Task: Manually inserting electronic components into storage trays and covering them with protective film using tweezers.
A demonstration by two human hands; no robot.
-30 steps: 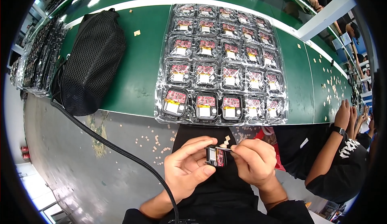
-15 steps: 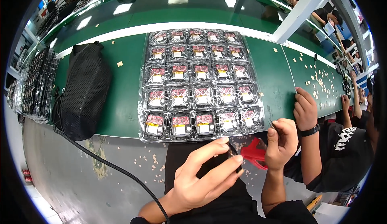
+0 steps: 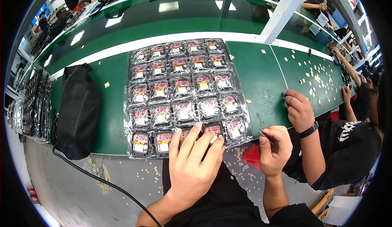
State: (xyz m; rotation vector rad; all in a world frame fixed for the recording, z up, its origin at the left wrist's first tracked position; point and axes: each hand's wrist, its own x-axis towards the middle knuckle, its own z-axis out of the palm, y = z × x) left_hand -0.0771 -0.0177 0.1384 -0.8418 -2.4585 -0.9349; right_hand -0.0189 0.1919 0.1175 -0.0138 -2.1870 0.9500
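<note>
A clear plastic blister tray [image 3: 241, 116] lies on the green bench with rows of small black-cased devices, each showing a red circuit board and a pale block with yellow tape. My left hand [image 3: 194, 165] spreads over its front row, fingertips touching the row near the device [image 3: 214, 129] in the fourth pocket. The third device is largely covered by my fingers. Right of the tray, my right hand [image 3: 275, 151] is closed round thin metal tweezers [image 3: 261, 132], their tips pointing up and left.
A black mesh bag [image 3: 77, 112] and a stack of filled trays [image 3: 36, 104] stand at left; a black cable [image 3: 102, 181] runs below. At right, a co-worker's hand [image 3: 300, 110] rests at the bench edge. Small tan pieces [image 3: 316, 78] lie scattered beyond it. A red object [image 3: 252, 156] sits below.
My left hand has gone from holding a black-cased device in front of the tray to lying over the front row. An uncovered device now sits in the fourth pocket. The whole view has shifted slightly.
</note>
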